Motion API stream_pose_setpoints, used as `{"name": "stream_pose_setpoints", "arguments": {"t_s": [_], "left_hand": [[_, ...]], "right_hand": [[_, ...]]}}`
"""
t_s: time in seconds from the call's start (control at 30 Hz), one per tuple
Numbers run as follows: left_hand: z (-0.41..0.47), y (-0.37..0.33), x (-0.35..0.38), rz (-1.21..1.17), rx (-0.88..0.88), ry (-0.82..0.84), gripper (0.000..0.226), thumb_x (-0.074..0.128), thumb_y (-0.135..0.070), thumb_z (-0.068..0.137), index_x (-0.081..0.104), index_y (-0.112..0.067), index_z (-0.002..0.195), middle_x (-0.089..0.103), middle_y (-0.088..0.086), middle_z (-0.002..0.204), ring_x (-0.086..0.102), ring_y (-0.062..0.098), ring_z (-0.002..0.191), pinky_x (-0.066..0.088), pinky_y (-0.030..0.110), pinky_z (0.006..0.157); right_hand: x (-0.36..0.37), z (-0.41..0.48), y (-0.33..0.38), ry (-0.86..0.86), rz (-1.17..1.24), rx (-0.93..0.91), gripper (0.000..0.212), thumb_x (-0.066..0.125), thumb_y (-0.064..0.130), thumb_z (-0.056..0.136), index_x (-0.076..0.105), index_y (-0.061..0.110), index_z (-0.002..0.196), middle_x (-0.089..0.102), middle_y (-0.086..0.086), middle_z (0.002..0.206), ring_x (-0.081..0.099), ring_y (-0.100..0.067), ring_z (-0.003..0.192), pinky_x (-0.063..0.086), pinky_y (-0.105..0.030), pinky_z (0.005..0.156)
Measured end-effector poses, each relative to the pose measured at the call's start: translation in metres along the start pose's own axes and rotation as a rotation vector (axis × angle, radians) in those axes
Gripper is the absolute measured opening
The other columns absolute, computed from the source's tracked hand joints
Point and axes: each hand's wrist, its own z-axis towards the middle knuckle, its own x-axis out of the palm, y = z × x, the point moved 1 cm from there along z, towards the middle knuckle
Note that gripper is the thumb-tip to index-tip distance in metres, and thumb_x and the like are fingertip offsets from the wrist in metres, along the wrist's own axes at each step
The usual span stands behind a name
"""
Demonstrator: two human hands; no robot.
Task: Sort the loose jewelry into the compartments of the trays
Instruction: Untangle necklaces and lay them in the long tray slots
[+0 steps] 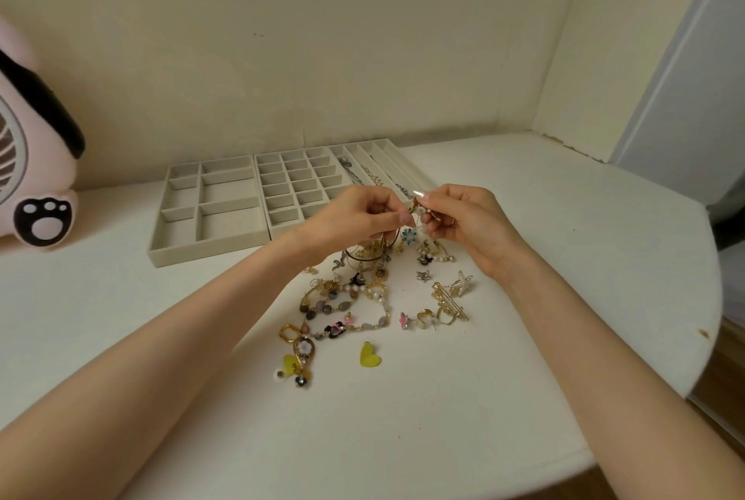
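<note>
Forearms converge above the desk (564, 257). Left hand (363, 213) and right hand (467, 225) meet, each grip pinching a small gold piece (419, 213), held over the pile (375, 290), near the trays (250, 205).

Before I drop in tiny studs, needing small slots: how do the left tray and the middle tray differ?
The left tray has few compartments, the middle tray many. The left tray's are large and uneven, the middle tray's small and equal. Both beige, seemingly empty.
</note>
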Motion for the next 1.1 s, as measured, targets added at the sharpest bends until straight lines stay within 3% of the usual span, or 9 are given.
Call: {"name": "stream_pose_setpoints", "arguments": {"t_s": [0.33, 0.6, 0.7, 0.8, 0.93, 1.1], "left_hand": [[-0.001, 0.002, -0.002, -0.039, 0.023, -0.053, 0.011, 0.054, -0.008, 0.092, 0.064, -0.004, 0.088, 0.052, 0.000, 0.058, 0.038, 0.001, 0.043, 0.029, 0.010, 0.044], [0.002, 0.004, -0.006, -0.128, 0.000, -0.105, 0.011, 0.055, -0.014, 0.093, 0.060, -0.012, 0.084, 0.057, 0.001, 0.065, 0.037, 0.004, 0.044, 0.027, 0.012, 0.042], [0.001, 0.004, -0.010, -0.076, 0.007, -0.105, 0.009, 0.056, -0.016, 0.092, 0.062, -0.014, 0.085, 0.059, -0.010, 0.065, 0.037, 0.003, 0.047, 0.028, 0.012, 0.043], [0.001, 0.001, -0.009, -0.020, 0.033, -0.117, 0.007, 0.058, -0.013, 0.090, 0.062, -0.013, 0.085, 0.055, -0.017, 0.058, 0.040, -0.002, 0.045, 0.029, 0.007, 0.045], [0.003, 0.003, -0.010, 0.060, 0.090, -0.147, 0.004, 0.063, -0.016, 0.086, 0.064, -0.014, 0.083, 0.054, -0.008, 0.086, 0.047, -0.011, 0.054, 0.033, 0.004, 0.052], [0.004, 0.003, -0.010, 0.067, 0.108, -0.133, 0.005, 0.062, -0.015, 0.087, 0.063, -0.010, 0.087, 0.063, -0.002, 0.086, 0.044, -0.003, 0.051, 0.033, 0.007, 0.051]], "right_hand": [[0.001, -0.001, 0.004, -0.017, -0.143, -0.092, 0.014, 0.064, 0.010, 0.088, 0.062, 0.007, 0.074, 0.060, -0.003, 0.065, 0.055, -0.008, 0.054, 0.049, -0.018, 0.056], [-0.004, -0.003, 0.006, 0.056, -0.044, -0.027, 0.007, 0.065, 0.011, 0.087, 0.068, 0.005, 0.086, 0.069, -0.009, 0.078, 0.066, -0.015, 0.065, 0.057, -0.025, 0.066], [-0.006, -0.003, 0.006, 0.059, -0.029, -0.007, 0.010, 0.066, 0.012, 0.086, 0.069, 0.003, 0.092, 0.069, -0.009, 0.084, 0.066, -0.015, 0.067, 0.057, -0.025, 0.066], [-0.006, -0.002, 0.006, 0.032, -0.022, 0.006, 0.008, 0.069, 0.015, 0.083, 0.071, 0.008, 0.087, 0.066, -0.004, 0.077, 0.064, -0.012, 0.068, 0.056, -0.023, 0.064], [-0.006, -0.001, 0.004, 0.002, -0.011, 0.006, 0.008, 0.071, 0.016, 0.081, 0.072, 0.008, 0.084, 0.066, -0.005, 0.080, 0.061, -0.012, 0.074, 0.054, -0.022, 0.066], [-0.006, -0.001, 0.005, -0.038, 0.063, 0.014, 0.020, 0.070, 0.012, 0.080, 0.069, -0.003, 0.094, 0.068, -0.004, 0.087, 0.063, -0.013, 0.076, 0.054, -0.023, 0.062]]}}
